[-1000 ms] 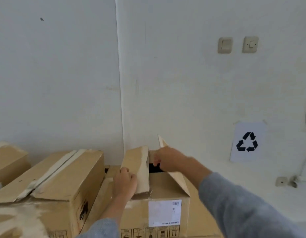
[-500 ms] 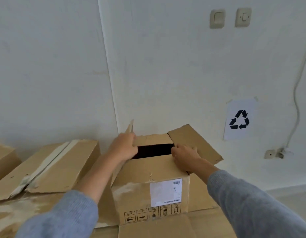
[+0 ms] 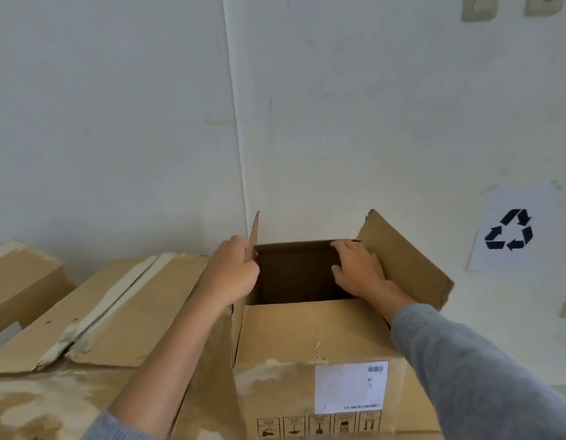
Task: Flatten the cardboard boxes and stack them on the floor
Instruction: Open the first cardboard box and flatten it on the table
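Box (image 3: 310, 347): brown corrugated cardboard, square-cornered, standing upright with its top open and a dark inside; the front face is scuffed pale where paper has torn away.
Label (image 3: 350, 388): white rectangle with a small barcode on the box's front, above a row of printed handling symbols.
Left flap (image 3: 254, 231): stands nearly straight up at the box's left edge, seen thin and edge-on.
Right flap (image 3: 405, 262): folded outward to the box's right, its corners ragged.
Left hand (image 3: 232, 274): fingers curled round the left flap, gripping it.
Right hand (image 3: 359, 269): spread flat with straight fingers, pressing the right flap at its fold.
Taped box (image 3: 123, 312): shut, left of the box, with a peeling pale tape strip along its top.
Wall (image 3: 116, 122): behind the box, matt white plaster, smudged.
Sign (image 3: 510, 230): white sheet with black recycling arrows on the wall, right of the box.
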